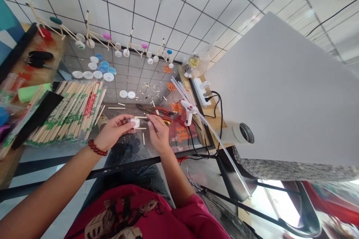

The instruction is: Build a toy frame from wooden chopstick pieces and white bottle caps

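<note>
My left hand [121,127] pinches a white bottle cap [135,123] between thumb and fingers, above the glass table top. A thin wooden stick [141,117] runs from the cap to the fingertips of my right hand [159,131], which are closed at its far end. A second short stick [141,128] shows just below the first; whether it is joined to the cap I cannot tell. Beyond my hands lie red-handled pliers [161,111]. To the right rests a white hot glue gun [189,111] with a long clear glue stick in it.
Wrapped chopsticks [71,110] are piled at left. White and blue caps [103,69] sit farther back. Several small stick-and-cap models [136,46] stand along the tiled wall. A power strip [201,91] with black cables lies at right, beside a large white panel [280,93].
</note>
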Demonstrator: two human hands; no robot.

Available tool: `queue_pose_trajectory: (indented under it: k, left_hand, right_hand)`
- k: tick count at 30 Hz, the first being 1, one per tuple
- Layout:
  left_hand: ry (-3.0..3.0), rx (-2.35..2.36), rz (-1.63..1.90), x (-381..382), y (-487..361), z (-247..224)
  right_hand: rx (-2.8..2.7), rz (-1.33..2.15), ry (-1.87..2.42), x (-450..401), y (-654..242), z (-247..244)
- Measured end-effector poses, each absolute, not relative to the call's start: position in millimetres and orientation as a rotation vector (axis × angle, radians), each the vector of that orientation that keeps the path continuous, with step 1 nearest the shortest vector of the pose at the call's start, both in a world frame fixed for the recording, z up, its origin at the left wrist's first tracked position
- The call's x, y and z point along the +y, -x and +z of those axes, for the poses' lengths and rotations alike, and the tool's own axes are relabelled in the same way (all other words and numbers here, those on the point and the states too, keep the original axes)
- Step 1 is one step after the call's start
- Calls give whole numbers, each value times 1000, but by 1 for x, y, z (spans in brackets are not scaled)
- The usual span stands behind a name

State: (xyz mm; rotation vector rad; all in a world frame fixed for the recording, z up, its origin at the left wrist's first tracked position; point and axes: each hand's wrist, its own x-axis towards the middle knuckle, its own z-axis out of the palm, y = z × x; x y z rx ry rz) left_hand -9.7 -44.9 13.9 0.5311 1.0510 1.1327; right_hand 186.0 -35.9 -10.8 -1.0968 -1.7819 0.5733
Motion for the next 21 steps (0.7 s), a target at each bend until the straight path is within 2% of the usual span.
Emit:
queue_pose_trajectory:
  k: [21]
  left_hand:
    - [-492, 1062, 1137, -44, 10, 14]
  right_hand:
    - [-1813, 658, 1154, -36, -184, -16]
